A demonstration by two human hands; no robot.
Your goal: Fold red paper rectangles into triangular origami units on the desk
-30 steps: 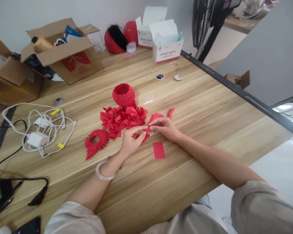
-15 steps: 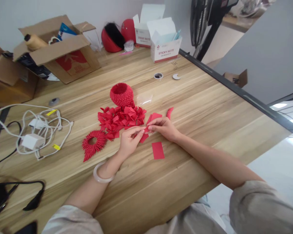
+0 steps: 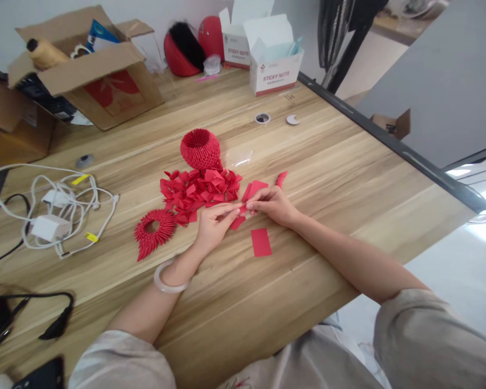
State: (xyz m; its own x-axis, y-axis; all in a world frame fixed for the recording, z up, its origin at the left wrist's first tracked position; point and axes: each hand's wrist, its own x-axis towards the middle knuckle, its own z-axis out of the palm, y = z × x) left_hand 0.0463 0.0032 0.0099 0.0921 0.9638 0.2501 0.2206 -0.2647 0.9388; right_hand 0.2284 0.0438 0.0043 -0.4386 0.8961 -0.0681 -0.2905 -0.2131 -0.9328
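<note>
Little has moved: left hand (image 3: 213, 227) and right hand (image 3: 276, 206) pinch red paper (image 3: 243, 208); a far-left box (image 3: 115, 100) holds a blue packet (image 3: 99, 35).

A single head-worn camera looks forward and down from above the near edge of a wooden worktop (image 3: 328, 173) — the wearer's own viewpoint, with both forearms (image 3: 146, 313) reaching in from below. It is close enough to place the left hand (image 3: 214, 227) and right hand (image 3: 274, 206) mid-view, yet wide enough to include the worktop's dark-trimmed right edge (image 3: 389, 141), slanting down to the near right corner, and the wall (image 3: 149, 9) beyond the far edge.
</note>
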